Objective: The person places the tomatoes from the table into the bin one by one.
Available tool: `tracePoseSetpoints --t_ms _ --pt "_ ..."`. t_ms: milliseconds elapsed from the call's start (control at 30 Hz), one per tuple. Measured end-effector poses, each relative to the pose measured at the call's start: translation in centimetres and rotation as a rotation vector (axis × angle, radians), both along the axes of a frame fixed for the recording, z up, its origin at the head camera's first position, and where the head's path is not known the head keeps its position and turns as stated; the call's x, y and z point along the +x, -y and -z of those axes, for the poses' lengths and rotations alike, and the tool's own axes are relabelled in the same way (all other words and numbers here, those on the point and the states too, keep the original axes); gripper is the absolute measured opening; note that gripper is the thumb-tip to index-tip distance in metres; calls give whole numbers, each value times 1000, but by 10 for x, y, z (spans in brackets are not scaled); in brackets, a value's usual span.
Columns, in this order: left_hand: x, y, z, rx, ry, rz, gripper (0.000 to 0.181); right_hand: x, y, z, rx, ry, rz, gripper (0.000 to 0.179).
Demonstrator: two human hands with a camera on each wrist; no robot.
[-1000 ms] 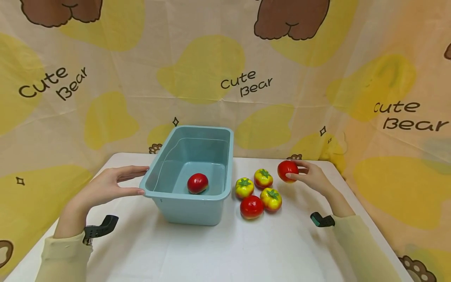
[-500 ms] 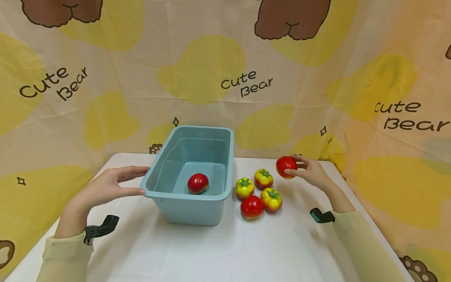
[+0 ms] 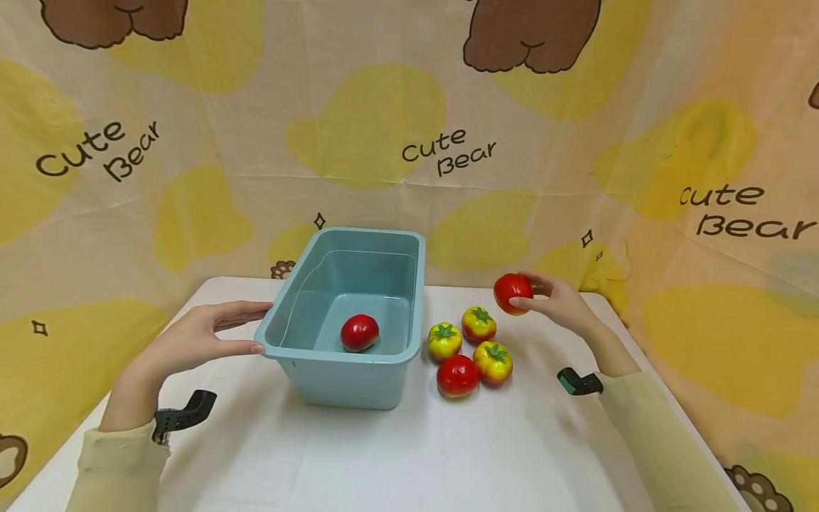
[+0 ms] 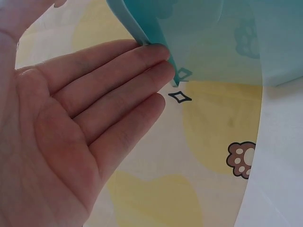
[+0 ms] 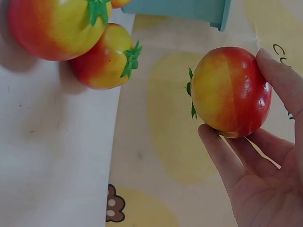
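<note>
The right hand (image 3: 563,306) grips a tomato (image 3: 513,294), raised higher and farther left than a moment ago, bringing it nearer the bin (image 3: 345,384). Below-left of that hand, four loose tomatoes (image 3: 493,364) cluster before the bin's side; another tomato (image 3: 360,333) lies inside. Opposite, the left hand (image 3: 185,345), fingers extended, touches the rim (image 3: 264,345).

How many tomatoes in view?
6: one tomato in the right hand, one tomato in the blue bin, four tomatoes on the table beside it. The bin's near wall could hide more.
</note>
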State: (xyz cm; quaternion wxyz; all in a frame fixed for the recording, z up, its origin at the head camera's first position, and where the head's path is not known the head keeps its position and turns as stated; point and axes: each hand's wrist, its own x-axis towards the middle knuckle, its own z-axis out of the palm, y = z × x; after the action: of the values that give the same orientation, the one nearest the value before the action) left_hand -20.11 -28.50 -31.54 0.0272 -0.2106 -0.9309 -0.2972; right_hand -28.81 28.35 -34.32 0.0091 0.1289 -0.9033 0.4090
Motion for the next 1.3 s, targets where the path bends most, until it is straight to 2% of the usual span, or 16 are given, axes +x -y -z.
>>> tracePoseSetpoints --t_ms 300,867,1300 --pt "-1 1 1 12 2 10 62 -4 12 -14 -6 7 -28 67" --pt "-1 3 5 2 -12 -5 61 -13 35 -30 -22 2 -85 67" --pt "-1 2 3 9 -12 18 62 -20 51 -43 -50 -17 -133 66"
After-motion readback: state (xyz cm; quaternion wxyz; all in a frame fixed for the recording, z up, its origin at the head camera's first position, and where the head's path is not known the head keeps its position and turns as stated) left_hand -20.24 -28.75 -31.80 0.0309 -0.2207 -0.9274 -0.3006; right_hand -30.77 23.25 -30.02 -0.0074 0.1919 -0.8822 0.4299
